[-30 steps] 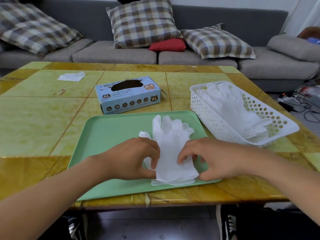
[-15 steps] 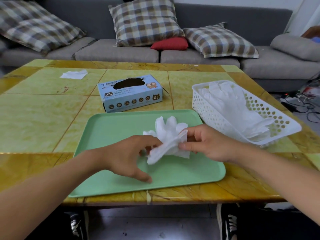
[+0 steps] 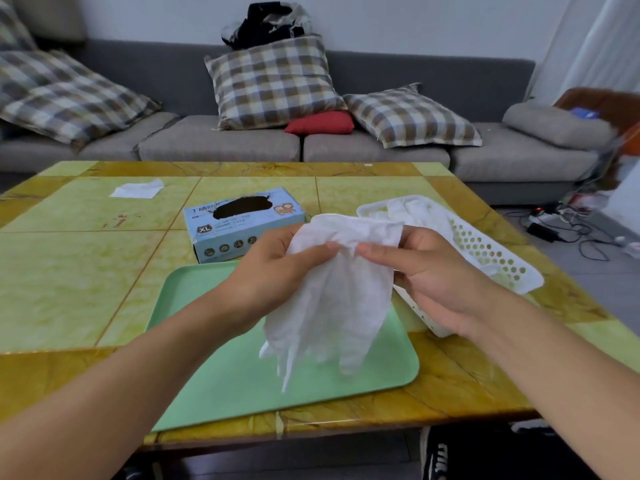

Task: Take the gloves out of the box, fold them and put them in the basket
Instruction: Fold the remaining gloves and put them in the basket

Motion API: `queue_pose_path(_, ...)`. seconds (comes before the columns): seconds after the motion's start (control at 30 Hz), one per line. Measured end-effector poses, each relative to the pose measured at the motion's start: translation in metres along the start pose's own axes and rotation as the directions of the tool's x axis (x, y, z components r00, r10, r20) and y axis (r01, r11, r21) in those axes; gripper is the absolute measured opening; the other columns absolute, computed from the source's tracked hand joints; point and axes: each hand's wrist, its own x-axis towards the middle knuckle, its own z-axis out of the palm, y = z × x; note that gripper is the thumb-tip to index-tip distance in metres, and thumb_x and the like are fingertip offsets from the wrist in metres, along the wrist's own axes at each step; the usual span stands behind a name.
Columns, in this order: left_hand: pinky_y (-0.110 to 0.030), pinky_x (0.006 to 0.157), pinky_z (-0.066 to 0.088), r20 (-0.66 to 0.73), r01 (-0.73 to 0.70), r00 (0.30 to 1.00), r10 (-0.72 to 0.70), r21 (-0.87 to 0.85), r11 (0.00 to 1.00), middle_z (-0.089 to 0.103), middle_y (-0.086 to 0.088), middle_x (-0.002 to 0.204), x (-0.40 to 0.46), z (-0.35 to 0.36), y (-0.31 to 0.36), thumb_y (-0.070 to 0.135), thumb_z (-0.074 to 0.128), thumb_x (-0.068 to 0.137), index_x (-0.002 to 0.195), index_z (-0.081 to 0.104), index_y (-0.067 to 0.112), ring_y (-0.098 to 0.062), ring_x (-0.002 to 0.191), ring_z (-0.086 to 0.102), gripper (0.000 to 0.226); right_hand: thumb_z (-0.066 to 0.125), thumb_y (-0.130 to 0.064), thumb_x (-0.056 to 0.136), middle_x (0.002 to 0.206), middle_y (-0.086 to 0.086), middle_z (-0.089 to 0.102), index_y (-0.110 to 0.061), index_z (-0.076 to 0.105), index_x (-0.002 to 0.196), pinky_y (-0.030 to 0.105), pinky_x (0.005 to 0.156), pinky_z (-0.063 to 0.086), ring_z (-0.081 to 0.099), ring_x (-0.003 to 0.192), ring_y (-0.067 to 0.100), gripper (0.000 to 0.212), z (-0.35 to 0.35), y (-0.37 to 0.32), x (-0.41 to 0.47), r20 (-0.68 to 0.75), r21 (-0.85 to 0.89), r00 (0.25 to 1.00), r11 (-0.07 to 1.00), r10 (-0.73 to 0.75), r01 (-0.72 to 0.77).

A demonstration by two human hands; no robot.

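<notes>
Left hand (image 3: pixel 273 271) and right hand (image 3: pixel 433 271) both pinch white gloves (image 3: pixel 332 299) between them, fingers dangling below; looks like two. One box (image 3: pixel 242 223) beyond left hand, one basket (image 3: pixel 491 251) behind right.

We cannot see the near left corner of the basket (image 3: pixel 491 252), which sits behind our right hand (image 3: pixel 433 278) and the white gloves (image 3: pixel 332 292) we hold up. The gloves also cover the middle of the green tray (image 3: pixel 221 382), and our left hand (image 3: pixel 273 275) hides the lower right corner of the box (image 3: pixel 242 220). Inside the box's dark opening we can make out nothing. The small print on the box is too fine to read. Both forearms are cut off by the bottom edge, and the worktop (image 3: pixel 69 271) by the left edge. How many gloves hang in the bunch, we cannot tell.
</notes>
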Motion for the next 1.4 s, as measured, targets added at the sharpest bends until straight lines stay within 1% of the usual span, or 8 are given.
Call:
queue_pose_path(0.33, -0.049, 0.095, 0.057, 0.038, -0.26, 0.965, 0.258, 0.086, 0.962, 0.076, -0.013, 0.108, 0.15, 0.046, 0.13, 0.015, 0.073, 0.091, 0.112, 0.071, 0.005, -0.027, 0.102, 0.073, 0.023, 0.07, -0.008, 0.091, 0.12, 0.018, 0.072, -0.004, 0.07, 0.119, 0.056, 0.106, 0.048, 0.068, 0.114, 0.034, 0.028, -0.089, -0.16, 0.081, -0.134, -0.142, 0.963, 0.966, -0.236, 0.217)
queue_pose_path(0.53, -0.039, 0.081, 0.061, 0.102, -0.501, 0.863, 0.495, 0.308, 0.809, 0.077, -0.008, 0.097, 0.198, 0.068, 0.138, 0.014, 0.074, 0.089, 0.104, 0.073, 0.007, -0.02, 0.089, 0.074, 0.017, 0.079, -0.015, 0.077, 0.117, 0.013, 0.073, -0.005, 0.07, 0.117, 0.039, 0.088, 0.056, 0.071, 0.105, 0.026, 0.042, -0.152, -0.159, 0.097, -0.143, -0.279, 0.921, 0.907, -0.362, 0.314)
queue_pose_path(0.63, -0.03, 0.059, 0.048, 0.238, -0.503, 0.864, 0.444, 0.434, 0.747, 0.065, -0.002, 0.069, 0.201, 0.08, 0.077, 0.012, 0.078, 0.084, 0.079, 0.066, 0.004, -0.007, 0.06, 0.054, 0.014, 0.084, -0.017, 0.074, 0.102, 0.011, 0.073, -0.002, 0.073, 0.11, 0.04, 0.084, 0.05, 0.066, 0.092, 0.024, 0.04, -0.176, -0.082, 0.091, -0.162, -0.39, 0.957, 0.906, -0.242, 0.163)
queue_pose_path(0.73, -0.023, 0.062, 0.043, 0.395, -0.464, 0.874, 0.283, 0.507, 0.727, 0.052, 0.007, 0.062, 0.189, 0.088, 0.021, 0.015, 0.084, 0.079, 0.067, 0.058, 0.01, -0.004, 0.059, 0.047, 0.03, 0.083, -0.005, 0.079, 0.09, 0.012, 0.073, 0.0, 0.077, 0.097, 0.037, 0.079, 0.046, 0.062, 0.082, 0.017, 0.02, -0.187, -0.026, 0.077, -0.12, -0.553, 0.981, 0.831, -0.152, 0.061)
queue_pose_path(0.9, -0.014, 0.072, 0.05, 0.517, -0.466, 0.841, 0.163, 0.538, 0.702, 0.068, 0.013, 0.083, 0.163, 0.099, -0.013, 0.015, 0.085, 0.078, 0.086, 0.074, 0.015, 0.006, 0.076, 0.06, 0.014, 0.082, 0.004, 0.077, 0.095, 0.001, 0.078, -0.01, 0.081, 0.083, 0.019, 0.076, 0.055, 0.073, 0.091, 0.016, 0.015, -0.19, -0.013, 0.052, 0.047, -0.733, 0.989, 0.668, -0.141, 0.13)
queue_pose_path(1.07, -0.022, 0.082, 0.044, 0.595, -0.614, 0.777, 0.205, 0.643, 0.458, 0.063, 0.012, 0.098, 0.158, 0.113, -0.016, 0.01, 0.076, 0.082, 0.1, 0.073, 0.022, -0.006, 0.092, 0.054, 0.022, 0.079, -0.006, 0.079, 0.088, -0.013, 0.074, -0.028, 0.077, 0.074, 0.034, 0.082, 0.055, 0.069, 0.087, 0.004, 0.022, -0.191, -0.019, 0.036, 0.156, -0.91, 0.977, 0.363, -0.148, 0.2)
queue_pose_path(1.23, -0.022, 0.089, 0.046, 0.625, -0.582, 0.776, 0.085, 0.659, 0.476, 0.07, 0.01, 0.109, 0.147, 0.118, -0.014, 0.016, 0.07, 0.087, 0.108, 0.074, 0.02, -0.002, 0.097, 0.057, 0.022, 0.073, -0.023, 0.082, 0.103, -0.024, 0.069, -0.045, 0.07, 0.087, 0.032, 0.093, 0.051, 0.061, 0.099, -0.005, 0.022, -0.195, -0.015, 0.023, 0.186, -0.976, 0.972, 0.139, 0.144, 0.166)
queue_pose_path(1.4, -0.022, 0.09, 0.048, 0.492, -0.446, 0.86, 0.133, 0.599, 0.665, 0.072, 0.017, 0.105, 0.143, 0.11, 0.009, 0.031, 0.063, 0.074, 0.098, 0.078, 0.028, 0.003, 0.098, 0.06, 0.028, 0.074, -0.035, 0.09, 0.105, -0.021, 0.074, -0.035, 0.08, 0.096, 0.025, 0.091, 0.05, 0.065, 0.099, -0.007, 0.008, -0.19, -0.049, 0.025, 0.147, -0.898, 0.987, 0.428, 0.07, 0.103)
